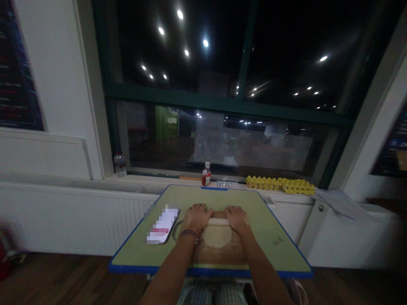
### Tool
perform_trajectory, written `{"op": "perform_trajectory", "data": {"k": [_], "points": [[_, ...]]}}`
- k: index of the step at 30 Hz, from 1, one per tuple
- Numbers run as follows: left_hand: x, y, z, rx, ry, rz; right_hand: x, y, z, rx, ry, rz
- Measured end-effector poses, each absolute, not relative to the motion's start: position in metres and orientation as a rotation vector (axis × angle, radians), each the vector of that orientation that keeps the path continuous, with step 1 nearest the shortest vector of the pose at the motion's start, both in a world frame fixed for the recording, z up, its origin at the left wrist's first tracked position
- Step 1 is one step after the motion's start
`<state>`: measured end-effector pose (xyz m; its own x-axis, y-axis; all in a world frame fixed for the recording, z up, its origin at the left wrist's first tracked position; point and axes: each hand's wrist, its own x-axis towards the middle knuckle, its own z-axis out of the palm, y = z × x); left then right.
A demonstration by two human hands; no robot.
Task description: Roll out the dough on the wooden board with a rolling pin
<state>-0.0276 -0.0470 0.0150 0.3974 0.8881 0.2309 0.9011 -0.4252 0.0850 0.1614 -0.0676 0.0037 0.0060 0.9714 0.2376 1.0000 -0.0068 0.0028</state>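
Observation:
A pale rolling pin (219, 221) lies crosswise over the far part of a thin, roughly round sheet of dough (217, 236). Under the dough is a brown wooden board (219, 256). My left hand (196, 218), with a beaded bracelet at the wrist, is over the pin's left end, its fingers bent forward across it. Over the right end rests my right hand (238, 218), fingers curved the same way. Both palms hide the pin's ends. A phone (163, 226) with a lit, blurred-out screen lies to the left of my left hand.
The small green table (270, 254) has a blue rim. On the windowsill behind it stand a red-labelled bottle (206, 174), a clear bottle (120, 164) and yellow egg trays (280, 184). Papers (340, 203) lie at the right. A white radiator (79, 218) runs along the wall.

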Motion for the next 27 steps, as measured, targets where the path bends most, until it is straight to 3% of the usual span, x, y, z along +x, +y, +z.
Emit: {"op": "perform_trajectory", "data": {"k": [27], "points": [[-0.019, -0.018, 0.015, -2.476, -1.845, -0.233, 0.163, -0.046, 0.009, -2.171, -2.127, -0.177]]}}
